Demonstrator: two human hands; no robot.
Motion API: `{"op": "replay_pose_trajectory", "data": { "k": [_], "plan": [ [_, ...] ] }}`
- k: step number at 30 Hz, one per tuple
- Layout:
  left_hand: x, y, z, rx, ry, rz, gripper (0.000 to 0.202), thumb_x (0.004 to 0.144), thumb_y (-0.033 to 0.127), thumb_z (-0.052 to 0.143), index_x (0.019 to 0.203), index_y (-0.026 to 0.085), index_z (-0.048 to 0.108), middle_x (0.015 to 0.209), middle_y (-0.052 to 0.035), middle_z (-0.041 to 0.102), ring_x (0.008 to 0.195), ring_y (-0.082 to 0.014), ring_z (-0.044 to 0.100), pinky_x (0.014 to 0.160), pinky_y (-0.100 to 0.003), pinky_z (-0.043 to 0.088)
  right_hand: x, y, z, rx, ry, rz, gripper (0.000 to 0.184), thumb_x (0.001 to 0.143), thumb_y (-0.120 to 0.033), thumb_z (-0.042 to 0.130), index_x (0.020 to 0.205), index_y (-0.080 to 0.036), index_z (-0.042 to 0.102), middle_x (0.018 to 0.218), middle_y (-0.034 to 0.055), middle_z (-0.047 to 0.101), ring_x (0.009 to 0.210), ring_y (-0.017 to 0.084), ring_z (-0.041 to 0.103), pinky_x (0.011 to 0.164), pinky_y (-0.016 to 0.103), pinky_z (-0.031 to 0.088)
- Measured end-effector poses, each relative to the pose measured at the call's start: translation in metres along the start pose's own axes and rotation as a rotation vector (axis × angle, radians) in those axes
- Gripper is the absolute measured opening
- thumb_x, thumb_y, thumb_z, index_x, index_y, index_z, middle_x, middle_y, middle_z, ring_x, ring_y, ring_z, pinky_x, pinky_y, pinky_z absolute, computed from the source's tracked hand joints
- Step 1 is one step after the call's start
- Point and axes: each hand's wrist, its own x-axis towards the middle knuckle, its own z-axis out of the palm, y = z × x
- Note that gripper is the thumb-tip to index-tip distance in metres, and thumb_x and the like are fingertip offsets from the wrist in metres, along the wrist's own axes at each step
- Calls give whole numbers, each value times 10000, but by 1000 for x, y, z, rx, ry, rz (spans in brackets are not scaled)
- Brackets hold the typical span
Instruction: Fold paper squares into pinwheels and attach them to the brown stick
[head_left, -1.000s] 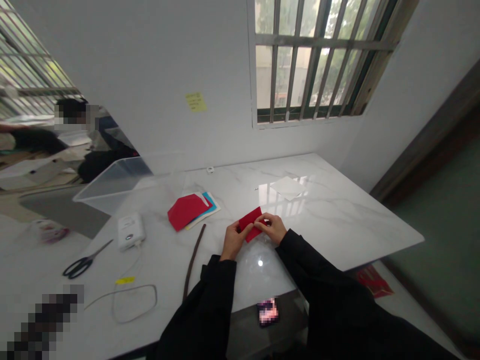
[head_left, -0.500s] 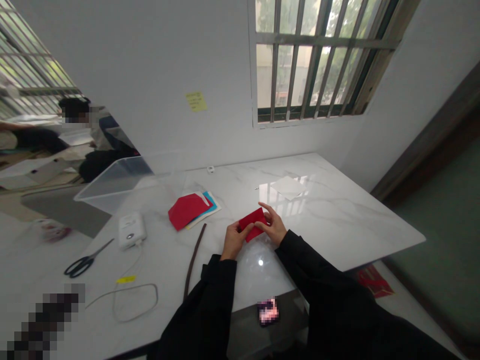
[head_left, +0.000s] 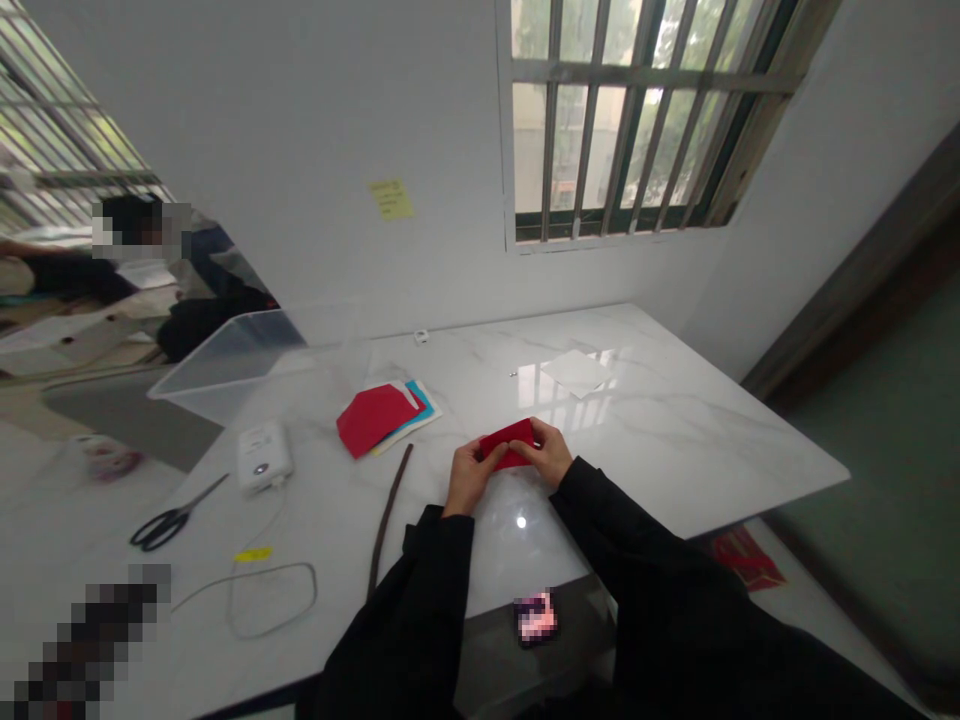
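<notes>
A small folded piece of red felt or paper (head_left: 510, 437) is held above the near part of the white table. My left hand (head_left: 469, 475) grips its left end, thumb on the near face. On the right end my right hand (head_left: 550, 456) is closed too, its thumb pressed toward the other thumb near the middle. Fingers behind the piece are hidden. Left of my hands lies a stack of sheets (head_left: 379, 415), red on top with blue, white and yellow edges showing. A dark brown strip (head_left: 390, 510) lies beside my left sleeve.
On the left are black-handled scissors (head_left: 169, 522), a white power bank (head_left: 262, 455) with a cable, and a clear plastic bin (head_left: 225, 365). A white sheet (head_left: 576, 372) lies toward the back. The table's edge (head_left: 765, 504) runs along the right. A person sits at far left.
My right fingers have come down from a raised position onto the red piece's top edge. The piece now looks flatter and more level, with less of its lower part showing.
</notes>
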Motion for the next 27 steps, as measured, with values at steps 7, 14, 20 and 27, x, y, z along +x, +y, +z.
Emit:
{"op": "replay_pose_trajectory", "data": {
  "k": [7, 14, 20, 27],
  "plan": [
    [-3, 8, 3, -14, 18, -21, 409, 687, 419, 848, 941, 110, 763, 847, -92, 779, 764, -235, 718, 794, -362, 568, 0, -1, -1, -1, -7, 6, 262, 805, -395, 721, 926, -173, 654, 862, 35, 708, 727, 164, 616, 706, 307, 518],
    [-4, 11, 4, -1, 32, -4, 413, 680, 409, 850, 948, 111, 754, 867, -95, 778, 790, -237, 722, 794, -358, 570, 0, -1, 0, -8, 3, 10, 283, 796, -415, 729, 926, -174, 655, 857, 38, 707, 726, 171, 618, 704, 317, 526],
    [-3, 7, 2, 15, 44, 8, 396, 674, 412, 850, 917, 119, 741, 853, -82, 770, 780, -220, 712, 761, -330, 563, 0, 2, 1, -23, 10, 5, 266, 800, -401, 729, 910, -170, 654, 825, 34, 693, 719, 172, 611, 686, 312, 508],
    [-2, 6, 0, 25, 14, 14, 393, 688, 408, 841, 935, 118, 746, 867, -82, 768, 787, -213, 704, 750, -310, 546, 0, 2, 0, -37, 7, -6, 251, 805, -399, 720, 905, -177, 657, 832, 26, 697, 730, 175, 619, 702, 310, 507]
  ]
}}
